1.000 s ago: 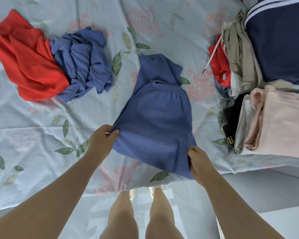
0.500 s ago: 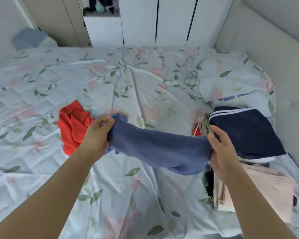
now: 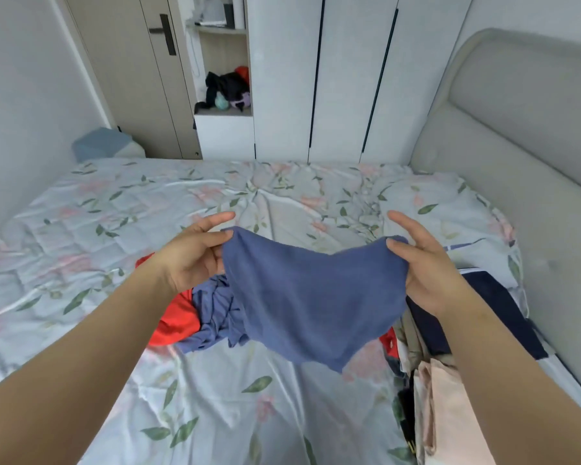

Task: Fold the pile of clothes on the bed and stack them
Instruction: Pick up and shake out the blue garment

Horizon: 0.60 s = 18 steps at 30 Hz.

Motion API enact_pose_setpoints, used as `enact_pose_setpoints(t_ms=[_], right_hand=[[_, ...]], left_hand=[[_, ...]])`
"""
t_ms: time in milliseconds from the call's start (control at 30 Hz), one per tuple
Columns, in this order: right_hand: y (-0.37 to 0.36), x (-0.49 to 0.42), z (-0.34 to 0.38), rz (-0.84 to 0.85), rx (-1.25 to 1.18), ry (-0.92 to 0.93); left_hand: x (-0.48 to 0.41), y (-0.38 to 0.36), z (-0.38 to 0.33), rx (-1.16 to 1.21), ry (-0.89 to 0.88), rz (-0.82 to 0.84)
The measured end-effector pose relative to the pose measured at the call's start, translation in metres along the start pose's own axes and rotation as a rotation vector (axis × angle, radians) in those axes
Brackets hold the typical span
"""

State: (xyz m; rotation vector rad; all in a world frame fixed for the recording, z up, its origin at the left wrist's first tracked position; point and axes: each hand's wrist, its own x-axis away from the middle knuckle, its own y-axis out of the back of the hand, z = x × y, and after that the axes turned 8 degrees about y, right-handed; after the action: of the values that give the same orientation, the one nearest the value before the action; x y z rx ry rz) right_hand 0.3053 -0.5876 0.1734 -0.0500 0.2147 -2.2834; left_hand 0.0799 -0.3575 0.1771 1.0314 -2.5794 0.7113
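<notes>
Lifted off the bed, the garment now hangs between our left hand and right hand, both pinching it; folding follows.

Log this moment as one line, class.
left hand: pinches blue garment corner | right hand: pinches opposite corner | garment: hanging above bed | waiting: red garment, crumpled blue garment

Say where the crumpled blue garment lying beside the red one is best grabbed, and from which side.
Probably its near edge, coming from the person's side. The crumpled blue garment is bunched, but that edge fans out free on the bed; the red garment lies against its left and the held blue cloth covers its right.
</notes>
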Motion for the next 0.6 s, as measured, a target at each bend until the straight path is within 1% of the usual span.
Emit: enact_pose_setpoints(t_ms=[33,67,133,167,200,300,433,600], right_hand=[[0.001,-0.001,0.005,-0.017,-0.104,-0.006],[0.003,-0.001,0.010,-0.008,-0.138,-0.027],[0.004,-0.003,0.011,0.062,-0.008,-0.067],[0.003,-0.002,0.012,0.069,0.050,-0.064],[0.003,-0.002,0.013,0.052,0.071,-0.046],[0.006,-0.004,0.015,-0.032,0.026,0.006],[0.006,-0.009,0.014,-0.004,0.176,0.028],[0.000,-0.018,0.016,-0.039,0.217,0.104]], left_hand=[[-0.002,-0.001,-0.003,0.032,-0.032,-0.021],[-0.002,-0.003,-0.005,0.040,-0.046,-0.026],[-0.004,-0.006,-0.007,-0.009,-0.048,-0.009],[-0.005,-0.008,-0.007,-0.035,-0.060,-0.013],[-0.005,-0.009,-0.008,-0.045,-0.085,-0.025],[-0.008,-0.010,-0.012,-0.026,-0.180,-0.076],[-0.013,-0.010,-0.013,-0.123,-0.272,-0.127],[-0.019,-0.015,-0.015,-0.202,-0.335,-0.161]])
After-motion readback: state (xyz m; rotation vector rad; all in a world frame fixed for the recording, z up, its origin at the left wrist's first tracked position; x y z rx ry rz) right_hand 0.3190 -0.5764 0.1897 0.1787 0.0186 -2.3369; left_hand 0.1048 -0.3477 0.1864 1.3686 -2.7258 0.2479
